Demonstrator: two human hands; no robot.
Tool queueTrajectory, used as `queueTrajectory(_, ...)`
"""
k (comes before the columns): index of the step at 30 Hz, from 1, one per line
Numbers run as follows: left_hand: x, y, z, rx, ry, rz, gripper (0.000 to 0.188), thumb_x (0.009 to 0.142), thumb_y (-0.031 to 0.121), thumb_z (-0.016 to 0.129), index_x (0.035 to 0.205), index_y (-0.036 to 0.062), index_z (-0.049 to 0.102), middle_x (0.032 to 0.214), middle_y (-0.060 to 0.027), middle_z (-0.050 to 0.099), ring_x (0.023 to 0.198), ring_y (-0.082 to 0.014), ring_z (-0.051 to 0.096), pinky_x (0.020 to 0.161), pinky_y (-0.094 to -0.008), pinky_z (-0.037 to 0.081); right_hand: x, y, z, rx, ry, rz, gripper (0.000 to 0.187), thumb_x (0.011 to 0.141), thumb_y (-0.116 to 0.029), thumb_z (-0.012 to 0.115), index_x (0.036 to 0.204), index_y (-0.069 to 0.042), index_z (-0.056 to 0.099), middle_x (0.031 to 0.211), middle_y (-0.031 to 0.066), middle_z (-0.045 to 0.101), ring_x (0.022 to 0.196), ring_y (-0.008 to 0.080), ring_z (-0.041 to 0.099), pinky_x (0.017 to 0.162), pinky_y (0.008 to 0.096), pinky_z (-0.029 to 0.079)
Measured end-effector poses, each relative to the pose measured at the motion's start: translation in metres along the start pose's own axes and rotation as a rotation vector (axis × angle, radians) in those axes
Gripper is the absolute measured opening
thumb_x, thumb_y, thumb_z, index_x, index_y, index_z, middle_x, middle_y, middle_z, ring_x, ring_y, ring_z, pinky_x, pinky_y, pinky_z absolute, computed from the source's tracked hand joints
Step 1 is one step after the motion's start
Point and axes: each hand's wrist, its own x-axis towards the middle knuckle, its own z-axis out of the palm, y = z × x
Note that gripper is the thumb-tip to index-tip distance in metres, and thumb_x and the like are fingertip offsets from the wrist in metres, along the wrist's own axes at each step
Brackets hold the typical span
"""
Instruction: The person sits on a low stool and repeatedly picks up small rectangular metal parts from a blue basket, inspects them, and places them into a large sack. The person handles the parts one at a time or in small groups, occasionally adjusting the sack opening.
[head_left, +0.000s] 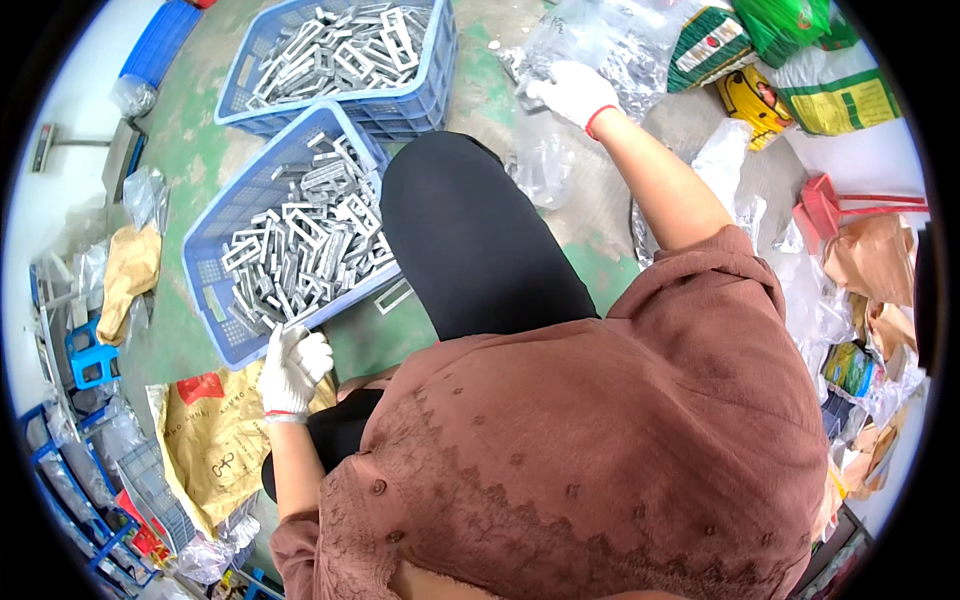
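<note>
My left hand (297, 368), in a white knit glove, is at the near rim of a blue plastic crate (212, 330), its fingers curled against that rim. Grey metal rectangular frames (300, 240) lie in a loose heap inside this crate. Out to the far right, my right hand (578, 95), gloved the same way, is closed on a clear plastic bag (620, 50) on the floor. Its fingertips are partly lost against the shiny film. One single frame (394, 297) lies on the green floor beside the crate.
Behind the near crate are stacked blue crates (400, 125), the top one full of similar frames. My bent knee (470, 220) rises between crate and bag. A tan printed sack (210, 450) lies at the left, a blue stool (92, 355) beyond. Bags and a red tool (820, 205) line the right.
</note>
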Motion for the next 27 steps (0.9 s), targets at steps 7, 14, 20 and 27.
queueTrajectory(7, -0.007, -0.009, -0.017, -0.025, 0.059, -0.023, 0.053, 0.096, 0.05, 0.059, 0.116, 0.001, 0.058, 0.096, -0.0196, 0.069, 0.076, -0.0305, 0.069, 0.065, -0.0406, 0.06, -0.006, 0.012, 0.003, -0.066, -0.198, 0.115, 0.04, 0.077, -0.032, 0.061, 0.102, -0.003, 0.074, 0.108, 0.0208, 0.071, 0.101, 0.0377, 0.068, 0.086, 0.0442, 0.053)
queueTrajectory(14, -0.008, -0.011, -0.014, -0.022, 0.009, 0.001, 0.051, 0.097, 0.049, 0.059, 0.114, 0.0016, 0.059, 0.095, -0.018, 0.069, 0.077, -0.0301, 0.07, 0.065, -0.0407, 0.06, -0.014, -0.012, 0.021, -0.195, -0.365, 0.136, 0.047, 0.074, -0.042, 0.074, 0.105, -0.007, 0.076, 0.109, 0.0157, 0.073, 0.1, 0.0301, 0.07, 0.085, 0.041, 0.054)
queueTrajectory(20, -0.013, -0.014, -0.019, -0.054, 0.036, -0.008, 0.049, 0.098, 0.046, 0.058, 0.116, 0.0007, 0.057, 0.097, -0.0193, 0.068, 0.078, -0.032, 0.069, 0.066, -0.0413, 0.059, -0.004, 0.008, 0.078, -0.466, -0.276, 0.126, 0.068, 0.077, -0.062, 0.07, 0.124, -0.013, 0.069, 0.129, 0.012, 0.066, 0.114, 0.0295, 0.065, 0.095, 0.0403, 0.052)
queueTrajectory(27, -0.011, -0.022, -0.025, -0.082, 0.041, -0.026, 0.048, 0.098, 0.045, 0.058, 0.116, 0.0002, 0.057, 0.098, -0.0211, 0.068, 0.078, -0.0336, 0.068, 0.066, -0.0419, 0.059, -0.018, 0.0, 0.056, -0.364, -0.657, 0.029, 0.071, 0.09, -0.066, 0.051, 0.126, -0.007, 0.066, 0.127, 0.0163, 0.066, 0.123, 0.034, 0.059, 0.101, 0.0413, 0.046)
